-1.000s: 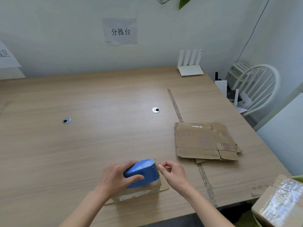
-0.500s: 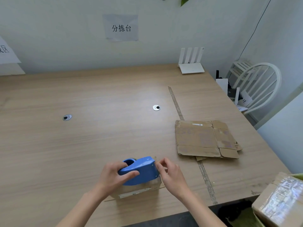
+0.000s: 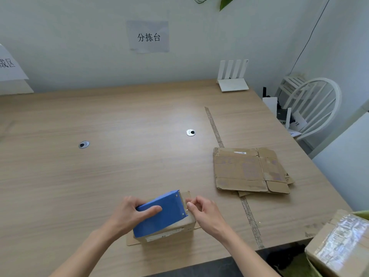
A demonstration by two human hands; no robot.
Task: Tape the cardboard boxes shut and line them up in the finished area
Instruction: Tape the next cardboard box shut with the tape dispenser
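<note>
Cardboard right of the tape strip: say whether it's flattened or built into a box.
Flattened. The cardboard lies spread flat on the table, its panels and flaps level with no walls standing.

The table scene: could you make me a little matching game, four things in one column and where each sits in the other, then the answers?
Things:
1. blue tape dispenser
2. flattened cardboard
3. white router
4. taped box

Places:
A. far table edge, by the wall
B. lower right corner, off the table
C. gripped by the left hand on a small box
D. lying flat, right side of the table

Pairs: 1-C, 2-D, 3-A, 4-B
</note>
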